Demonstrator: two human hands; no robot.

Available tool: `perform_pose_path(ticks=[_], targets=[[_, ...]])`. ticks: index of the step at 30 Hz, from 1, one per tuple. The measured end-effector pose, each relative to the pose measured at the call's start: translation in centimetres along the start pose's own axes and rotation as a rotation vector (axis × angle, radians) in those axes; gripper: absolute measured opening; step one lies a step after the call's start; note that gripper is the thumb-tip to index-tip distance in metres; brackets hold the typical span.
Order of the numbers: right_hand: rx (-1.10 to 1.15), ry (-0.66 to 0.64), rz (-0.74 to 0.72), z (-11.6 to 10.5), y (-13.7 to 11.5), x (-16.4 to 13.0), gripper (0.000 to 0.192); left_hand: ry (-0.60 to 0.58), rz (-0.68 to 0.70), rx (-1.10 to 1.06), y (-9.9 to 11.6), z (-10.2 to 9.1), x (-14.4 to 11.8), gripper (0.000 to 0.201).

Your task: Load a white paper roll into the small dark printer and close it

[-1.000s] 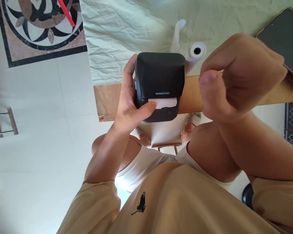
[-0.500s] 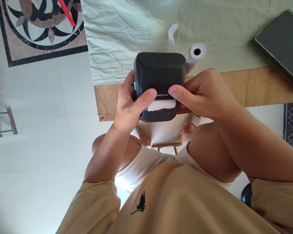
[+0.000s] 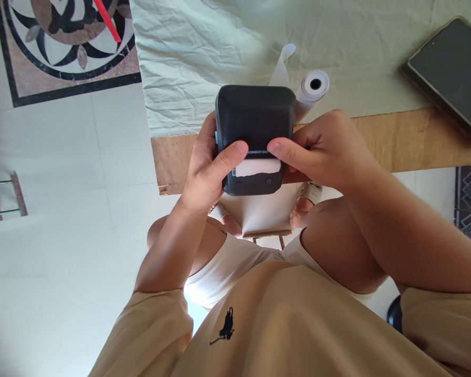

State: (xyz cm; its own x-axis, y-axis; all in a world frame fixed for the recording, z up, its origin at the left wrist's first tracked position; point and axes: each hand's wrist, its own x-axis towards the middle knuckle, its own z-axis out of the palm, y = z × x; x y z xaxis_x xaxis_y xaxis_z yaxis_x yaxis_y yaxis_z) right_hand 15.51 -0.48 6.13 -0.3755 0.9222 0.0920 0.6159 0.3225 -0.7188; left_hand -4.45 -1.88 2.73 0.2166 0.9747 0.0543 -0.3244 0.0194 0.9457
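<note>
Head view: printer (image 3: pixel 255 139) held up off the table's (image 3: pixel 416 139) near edge, gripped on both sides. Left hand (image 3: pixel 206 167) wrapped round the left flank, fingers curled shut on the casing, thumb laid across the front just above the slot. Right hand (image 3: pixel 329 149) closed on the right flank, thumb tip pressed to the lid beside the left thumb. White paper (image 3: pixel 258 167) poking from the slot, just under both thumbs.

Against a second ago: right hand then lifted clear in a loose fist, printer carried by the left alone, left thumb resting on the paper strip. Half a second ago: right hand down on the casing, both thumbs at the lid seam. Since then only a slight nudge, thumbs drawn a touch closer, printer barely shifted. Reads like the lid being pressed home over the paper, though no click visible.

Roll (image 3: pixel 312 89) lying on the cloth (image 3: pixel 188 63) just behind the printer, loose tail curled up. Phone (image 3: pixel 451 68) well apart at the right.
</note>
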Motion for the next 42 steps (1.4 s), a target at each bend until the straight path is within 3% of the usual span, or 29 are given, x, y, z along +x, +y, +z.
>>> perform_pose_path(ticks=[8,14,20,23,34,42], targets=[[-0.018,0.025,-0.007,0.4,0.5,0.3,0.07,0.042,-0.035,-0.006,0.4,0.6,-0.1,0.035],[-0.067,0.006,0.079,0.4,0.0,0.1,0.074,0.065,-0.034,-0.017,0.9,0.9,-0.3,0.034],[-0.028,0.038,0.021,0.4,-0.1,-0.2,0.074,-0.021,0.035,-0.053,0.5,0.7,0.1,0.05],[-0.043,0.08,-0.022,0.5,0.1,-0.2,0.075,-0.038,0.055,-0.097,0.4,1.0,0.3,0.048],[-0.128,0.124,-0.052,0.8,-0.1,0.0,0.074,0.099,-0.057,-0.094,0.8,1.0,0.3,0.044],[-0.146,0.147,-0.038,1.0,-0.1,0.0,0.075,0.088,-0.05,-0.092,-0.1,0.4,0.7,0.047]])
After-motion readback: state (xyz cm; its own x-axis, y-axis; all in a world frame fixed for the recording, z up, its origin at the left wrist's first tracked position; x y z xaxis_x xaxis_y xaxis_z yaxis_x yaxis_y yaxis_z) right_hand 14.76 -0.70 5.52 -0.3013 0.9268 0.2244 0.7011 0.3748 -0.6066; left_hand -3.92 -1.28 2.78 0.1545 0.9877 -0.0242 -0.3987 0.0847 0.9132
